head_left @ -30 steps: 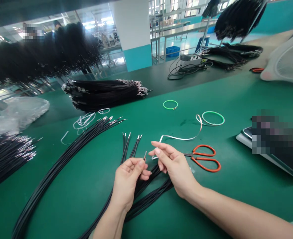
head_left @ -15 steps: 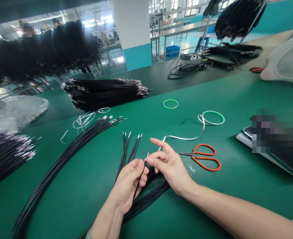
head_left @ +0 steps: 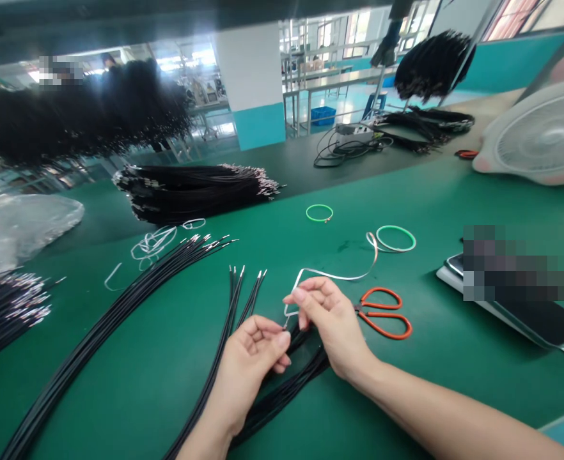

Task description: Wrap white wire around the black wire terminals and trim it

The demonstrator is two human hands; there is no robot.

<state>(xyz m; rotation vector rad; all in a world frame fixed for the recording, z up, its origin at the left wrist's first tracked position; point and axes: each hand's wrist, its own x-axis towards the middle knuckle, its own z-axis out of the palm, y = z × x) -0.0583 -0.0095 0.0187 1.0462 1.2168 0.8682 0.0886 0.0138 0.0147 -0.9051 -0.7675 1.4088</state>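
Observation:
My left hand (head_left: 256,358) pinches a thin black wire with a metal terminal at its tip, thumb against forefinger. My right hand (head_left: 332,322) sits just to the right with fingers curled, pinching the end of a white flat strap (head_left: 339,276) that loops away across the green table (head_left: 435,191). A small bundle of black wires (head_left: 236,300) runs under both hands, its metal tips pointing away from me. Orange-handled scissors (head_left: 382,313) lie right beside my right hand.
A long fan of black wires (head_left: 133,294) lies at left, a thick stack of wires (head_left: 190,188) behind it. White ties (head_left: 155,239), two green rings (head_left: 319,213) (head_left: 396,238), a plastic bag (head_left: 27,223), a white fan (head_left: 536,137) and a flat device (head_left: 517,306) are on the table.
My right hand let go of the wire tip and now pinches the white strap end. The left hand drew the wire lower. The view tilted up a little.

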